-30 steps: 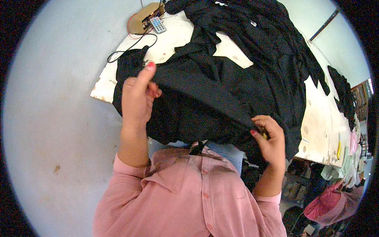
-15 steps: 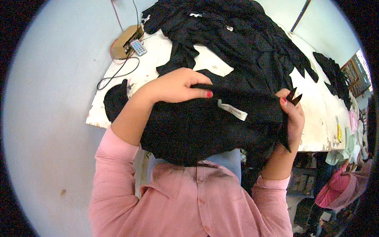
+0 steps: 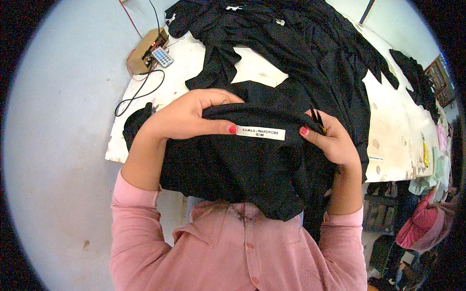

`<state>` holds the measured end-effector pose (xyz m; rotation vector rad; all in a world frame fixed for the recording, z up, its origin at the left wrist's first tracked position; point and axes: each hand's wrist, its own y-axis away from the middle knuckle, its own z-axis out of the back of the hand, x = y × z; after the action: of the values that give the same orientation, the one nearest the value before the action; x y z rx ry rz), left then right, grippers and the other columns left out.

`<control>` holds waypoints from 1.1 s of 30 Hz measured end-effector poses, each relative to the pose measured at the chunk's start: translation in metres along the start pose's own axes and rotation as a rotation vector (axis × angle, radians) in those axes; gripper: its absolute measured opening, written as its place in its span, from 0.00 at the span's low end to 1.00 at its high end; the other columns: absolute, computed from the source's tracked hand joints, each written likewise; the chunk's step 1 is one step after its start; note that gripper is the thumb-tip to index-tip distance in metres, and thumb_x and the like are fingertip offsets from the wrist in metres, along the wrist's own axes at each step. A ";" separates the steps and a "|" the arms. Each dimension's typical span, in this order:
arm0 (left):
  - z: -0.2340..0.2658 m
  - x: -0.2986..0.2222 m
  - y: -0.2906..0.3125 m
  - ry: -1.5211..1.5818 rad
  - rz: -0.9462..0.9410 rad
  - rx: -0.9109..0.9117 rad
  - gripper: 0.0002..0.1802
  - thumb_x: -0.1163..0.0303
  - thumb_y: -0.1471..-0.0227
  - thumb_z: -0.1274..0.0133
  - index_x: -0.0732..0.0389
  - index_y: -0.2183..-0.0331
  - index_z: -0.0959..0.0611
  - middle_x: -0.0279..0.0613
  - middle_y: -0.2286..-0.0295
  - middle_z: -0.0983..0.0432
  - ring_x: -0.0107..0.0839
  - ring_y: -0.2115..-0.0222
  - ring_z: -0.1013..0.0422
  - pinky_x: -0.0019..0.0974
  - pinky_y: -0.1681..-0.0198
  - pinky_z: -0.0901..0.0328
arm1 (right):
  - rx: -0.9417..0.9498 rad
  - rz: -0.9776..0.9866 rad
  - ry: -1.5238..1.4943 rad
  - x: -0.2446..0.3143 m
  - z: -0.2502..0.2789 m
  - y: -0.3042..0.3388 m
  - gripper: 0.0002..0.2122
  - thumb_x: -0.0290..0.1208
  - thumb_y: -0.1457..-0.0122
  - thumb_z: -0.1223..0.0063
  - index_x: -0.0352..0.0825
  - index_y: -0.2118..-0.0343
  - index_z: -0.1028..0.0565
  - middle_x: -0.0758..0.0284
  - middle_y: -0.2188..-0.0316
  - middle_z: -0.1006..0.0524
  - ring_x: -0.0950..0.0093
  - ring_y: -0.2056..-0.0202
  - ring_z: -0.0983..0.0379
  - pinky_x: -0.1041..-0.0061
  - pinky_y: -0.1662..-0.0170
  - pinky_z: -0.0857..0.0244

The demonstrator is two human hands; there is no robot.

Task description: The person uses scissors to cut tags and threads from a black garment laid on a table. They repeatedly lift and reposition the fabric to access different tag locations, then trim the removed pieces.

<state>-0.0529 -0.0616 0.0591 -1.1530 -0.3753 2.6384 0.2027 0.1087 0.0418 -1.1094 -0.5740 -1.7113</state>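
A black garment (image 3: 233, 169) is stretched between my hands, its upper edge folded over, with a white sewn-in label (image 3: 262, 133) facing me flat. My left hand (image 3: 199, 116) pinches the folded edge, its thumb in front at the label's left end and its fingers behind the cloth. On the other side, my right hand (image 3: 332, 138) grips the same edge, thumb just right of the label. Thread snips (image 3: 318, 121) with two dark pointed blades stick up from this hand; their handle is hidden in the palm. The garment's lower part hangs down in front of my pink shirt.
More black garments (image 3: 291, 53) lie heaped across the white table (image 3: 398, 145). A brown box (image 3: 147, 51) with cables and a small remote control (image 3: 162, 56) sits at the far left, by the wall. On the right are hanging cloths and a person in pink (image 3: 417, 225).
Both hands have shifted left, the right one more, so they are closer together. The label, tilted and partly folded before, now lies straight and flat. The snips remain in the right hand.
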 end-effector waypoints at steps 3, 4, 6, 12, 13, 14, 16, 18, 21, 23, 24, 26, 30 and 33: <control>-0.003 -0.015 0.001 -0.145 0.276 0.008 0.19 0.63 0.57 0.37 0.65 0.76 0.29 0.44 0.77 0.31 0.32 0.75 0.34 0.36 0.70 0.39 | -0.061 -0.038 -0.042 -0.003 -0.007 -0.002 0.07 0.30 0.46 0.43 0.32 0.70 0.27 0.69 0.78 0.29 0.81 0.73 0.35 0.77 0.69 0.39; -0.007 -0.018 0.001 -0.211 0.332 -0.042 0.20 0.65 0.56 0.37 0.66 0.76 0.31 0.47 0.79 0.34 0.29 0.78 0.40 0.35 0.72 0.41 | -0.062 -0.071 -0.029 0.003 -0.007 -0.001 0.07 0.29 0.47 0.43 0.31 0.70 0.26 0.68 0.79 0.28 0.80 0.74 0.34 0.76 0.70 0.39; -0.012 -0.027 0.004 -0.307 0.350 -0.112 0.18 0.66 0.57 0.37 0.66 0.74 0.29 0.46 0.79 0.31 0.29 0.77 0.37 0.34 0.71 0.39 | -0.126 -0.017 0.102 0.010 -0.012 0.001 0.06 0.26 0.49 0.42 0.31 0.71 0.25 0.68 0.80 0.28 0.79 0.77 0.33 0.77 0.72 0.39; -0.022 -0.035 0.007 -0.093 0.338 -0.226 0.26 0.73 0.62 0.35 0.63 0.58 0.24 0.42 0.66 0.23 0.29 0.66 0.28 0.31 0.59 0.35 | -0.289 0.202 0.228 0.015 -0.028 0.006 0.06 0.22 0.54 0.40 0.30 0.73 0.25 0.64 0.81 0.28 0.76 0.79 0.31 0.78 0.73 0.40; -0.022 -0.034 0.008 -0.071 0.350 -0.204 0.31 0.74 0.63 0.34 0.62 0.53 0.24 0.40 0.63 0.22 0.27 0.62 0.28 0.31 0.56 0.35 | -0.248 0.188 0.176 0.014 -0.027 0.006 0.06 0.22 0.54 0.40 0.30 0.72 0.25 0.65 0.80 0.27 0.77 0.78 0.31 0.79 0.72 0.40; -0.023 -0.031 0.009 -0.033 0.373 -0.175 0.31 0.74 0.63 0.34 0.62 0.53 0.24 0.39 0.62 0.22 0.26 0.61 0.28 0.30 0.55 0.35 | -0.209 0.173 0.125 0.012 -0.026 0.007 0.06 0.22 0.53 0.40 0.30 0.72 0.25 0.66 0.80 0.27 0.78 0.77 0.31 0.79 0.71 0.39; -0.025 -0.027 0.011 0.044 0.419 -0.118 0.33 0.76 0.63 0.35 0.62 0.51 0.25 0.38 0.61 0.22 0.23 0.60 0.29 0.29 0.54 0.36 | -0.171 0.152 0.056 0.010 -0.026 0.007 0.06 0.22 0.53 0.40 0.30 0.71 0.25 0.68 0.78 0.26 0.79 0.75 0.31 0.80 0.70 0.39; -0.026 -0.029 0.010 0.220 0.390 -0.050 0.33 0.77 0.63 0.35 0.63 0.51 0.25 0.37 0.60 0.23 0.22 0.59 0.30 0.29 0.54 0.36 | -0.167 0.141 0.018 0.008 -0.028 0.007 0.06 0.22 0.53 0.40 0.31 0.71 0.25 0.70 0.77 0.25 0.80 0.74 0.31 0.81 0.69 0.39; -0.034 -0.031 0.005 0.340 0.352 -0.017 0.25 0.76 0.64 0.35 0.63 0.59 0.22 0.35 0.64 0.23 0.23 0.61 0.31 0.29 0.55 0.37 | -0.123 0.071 -0.048 0.005 -0.032 0.006 0.07 0.22 0.54 0.40 0.31 0.70 0.24 0.66 0.77 0.26 0.79 0.74 0.30 0.79 0.70 0.38; -0.035 -0.025 0.002 0.279 0.304 0.054 0.20 0.74 0.65 0.34 0.63 0.65 0.22 0.34 0.67 0.23 0.23 0.63 0.31 0.29 0.55 0.37 | -0.085 0.109 -0.163 0.001 -0.036 0.005 0.07 0.23 0.54 0.39 0.31 0.70 0.24 0.67 0.77 0.25 0.81 0.73 0.30 0.79 0.69 0.37; -0.037 -0.024 0.000 0.324 0.307 0.089 0.16 0.73 0.65 0.34 0.60 0.76 0.27 0.34 0.70 0.25 0.22 0.65 0.31 0.28 0.56 0.39 | -0.064 0.126 -0.222 -0.001 -0.038 0.003 0.08 0.23 0.54 0.39 0.30 0.70 0.24 0.67 0.77 0.25 0.81 0.72 0.30 0.79 0.68 0.37; -0.048 -0.017 -0.003 0.261 0.124 -0.046 0.18 0.73 0.66 0.33 0.59 0.79 0.30 0.34 0.71 0.26 0.22 0.65 0.31 0.28 0.56 0.39 | -0.053 0.133 -0.250 -0.002 -0.042 0.000 0.08 0.23 0.53 0.39 0.30 0.70 0.25 0.68 0.76 0.25 0.82 0.71 0.30 0.79 0.66 0.37; -0.052 -0.019 -0.004 0.335 0.265 -0.010 0.25 0.67 0.67 0.31 0.57 0.82 0.36 0.29 0.79 0.37 0.21 0.73 0.39 0.28 0.66 0.43 | -0.078 0.018 -0.318 -0.003 -0.047 -0.002 0.08 0.23 0.54 0.39 0.31 0.70 0.26 0.68 0.76 0.26 0.80 0.71 0.30 0.79 0.65 0.38; -0.051 -0.021 -0.003 0.259 0.352 -0.012 0.27 0.59 0.65 0.31 0.58 0.81 0.35 0.30 0.81 0.41 0.22 0.76 0.43 0.28 0.71 0.46 | -0.277 0.194 0.089 -0.010 -0.052 -0.010 0.11 0.24 0.56 0.37 0.32 0.70 0.27 0.67 0.76 0.29 0.75 0.73 0.32 0.77 0.68 0.38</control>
<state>-0.0004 -0.0583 0.0409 -1.6752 -0.1488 2.7190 0.1738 0.0770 0.0096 -1.2318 -0.1687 -1.6925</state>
